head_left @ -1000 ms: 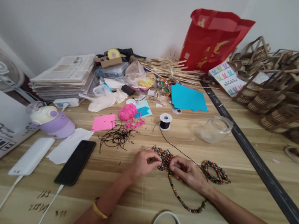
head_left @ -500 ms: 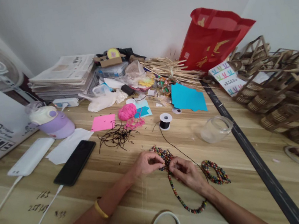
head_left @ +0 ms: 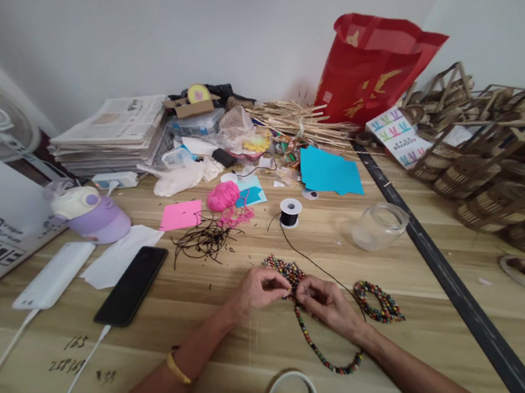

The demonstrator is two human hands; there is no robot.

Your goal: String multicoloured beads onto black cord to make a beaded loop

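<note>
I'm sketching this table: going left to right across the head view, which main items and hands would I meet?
White device, black phone, pink paper, left hand, right hand, coiled bead strand, woven baskets.

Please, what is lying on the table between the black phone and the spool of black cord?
In the head view, a loose tangle of black strands lies between the phone and the spool.
</note>
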